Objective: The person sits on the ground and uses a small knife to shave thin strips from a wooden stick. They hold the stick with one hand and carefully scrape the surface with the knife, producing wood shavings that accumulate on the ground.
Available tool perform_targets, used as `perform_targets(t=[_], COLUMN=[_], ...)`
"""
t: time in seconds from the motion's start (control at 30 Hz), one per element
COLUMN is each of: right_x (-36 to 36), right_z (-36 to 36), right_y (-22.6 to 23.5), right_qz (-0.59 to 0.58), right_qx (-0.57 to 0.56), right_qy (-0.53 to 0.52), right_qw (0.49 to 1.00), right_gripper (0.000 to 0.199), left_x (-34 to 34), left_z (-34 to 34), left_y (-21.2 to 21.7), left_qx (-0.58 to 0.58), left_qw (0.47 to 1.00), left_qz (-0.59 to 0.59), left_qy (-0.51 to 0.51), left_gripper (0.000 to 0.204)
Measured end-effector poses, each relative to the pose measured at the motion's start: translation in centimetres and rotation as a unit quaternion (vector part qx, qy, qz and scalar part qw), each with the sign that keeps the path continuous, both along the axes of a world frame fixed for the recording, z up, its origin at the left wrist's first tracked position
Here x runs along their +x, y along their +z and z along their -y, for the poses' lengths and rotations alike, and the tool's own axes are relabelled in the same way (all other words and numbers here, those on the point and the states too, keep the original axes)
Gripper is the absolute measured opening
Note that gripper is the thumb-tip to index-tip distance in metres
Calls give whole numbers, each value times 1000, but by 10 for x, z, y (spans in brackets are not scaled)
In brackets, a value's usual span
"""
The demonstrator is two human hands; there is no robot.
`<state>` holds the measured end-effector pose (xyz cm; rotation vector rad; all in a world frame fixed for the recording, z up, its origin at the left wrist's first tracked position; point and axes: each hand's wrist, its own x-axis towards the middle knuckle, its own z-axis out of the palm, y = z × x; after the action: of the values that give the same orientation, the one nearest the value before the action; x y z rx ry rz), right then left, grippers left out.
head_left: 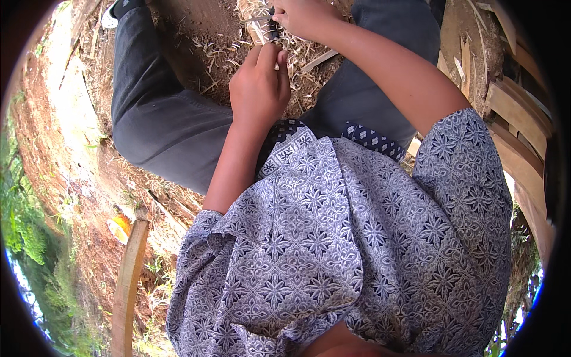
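Observation:
At the top centre my left hand [259, 86] is closed in a fist, with a pale piece of wood [254, 11] running up and away from its knuckles. A small light tip shows between thumb and fingers. Just beyond, to the right, my right hand [306, 21] is closed on a knife, its thin blade [256, 19] pointing left across the wood. A short dark piece [272, 28] stands between the two hands; I cannot tell whether it belongs to the knife. The top edge of the view cuts off part of the right hand.
Wood shavings [223, 50] litter the soil between my legs, with an offcut [319, 60] by my right thigh. Curved planks [520, 113] are stacked at the right. At the left a wooden beam [129, 285] stands near an orange object [120, 228]; greenery lies beyond.

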<state>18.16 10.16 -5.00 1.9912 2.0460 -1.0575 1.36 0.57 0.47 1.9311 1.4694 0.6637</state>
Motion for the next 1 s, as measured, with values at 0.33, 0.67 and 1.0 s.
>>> perform_targets(t=[0.33,0.67,1.0], right_x=[8,-3,-30], right_z=[14,1,-17], right_y=[30,62,-22], right_qz=[-172,-190,-113], right_qx=[-2,-37,44], right_qy=[-29,-20,31], right_qw=[985,981,992], right_gripper=[25,55,41], left_x=[-19,-18,-17], left_z=[3,4,3], left_y=[6,-2,5], left_qx=[-6,19,-1], left_qw=[992,997,998], left_qz=[112,66,65], left_qy=[48,16,-13], left_gripper=[40,19,26])
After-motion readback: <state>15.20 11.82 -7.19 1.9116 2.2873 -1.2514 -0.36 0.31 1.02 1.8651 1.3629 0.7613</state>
